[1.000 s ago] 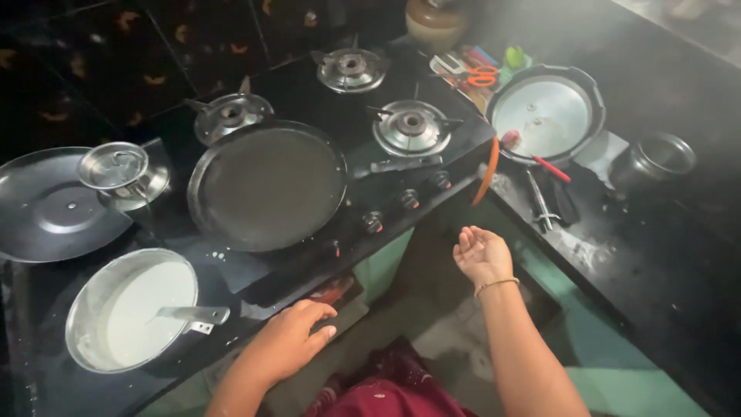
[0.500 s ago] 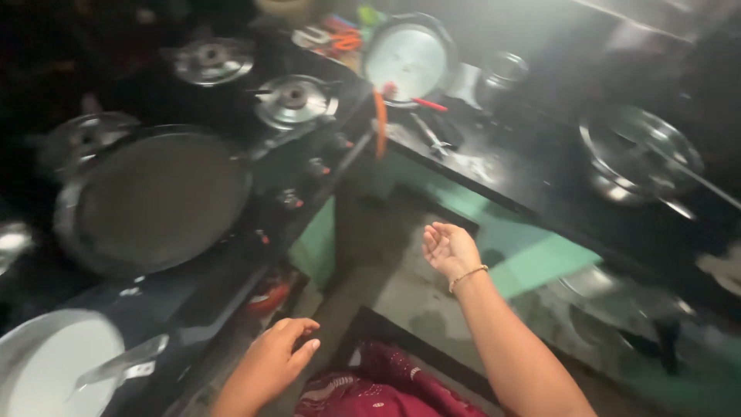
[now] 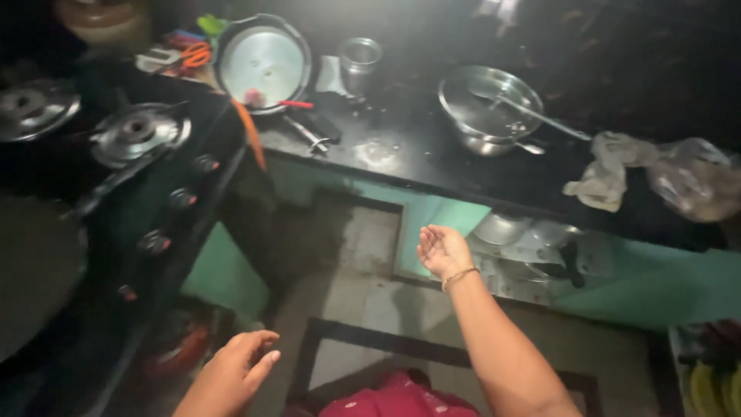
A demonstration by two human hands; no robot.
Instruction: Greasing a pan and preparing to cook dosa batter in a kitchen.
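My right hand (image 3: 441, 250) hangs in mid-air below the black counter edge (image 3: 432, 174), palm up, fingers loosely curled, holding nothing; a thin bangle sits at the wrist. My left hand (image 3: 238, 369) is low at the bottom, fingers apart and empty, near the front of the gas stove (image 3: 166, 174). A steel bowl with a ladle (image 3: 488, 108) stands on the counter beyond my right hand. A round pan lid (image 3: 262, 60) lies at the back left of the counter.
A steel cup (image 3: 360, 62) stands by the lid. A crumpled cloth (image 3: 608, 171) and a plastic bag (image 3: 691, 179) lie at the counter's right. Burners (image 3: 139, 131) and knobs are at left. Steel vessels (image 3: 525, 235) sit on a shelf under the counter.
The view has swung right, from the stove and flat griddle toward the counter with the steel bowl. Both hands stay low and empty; the right hand remains raised, palm up.
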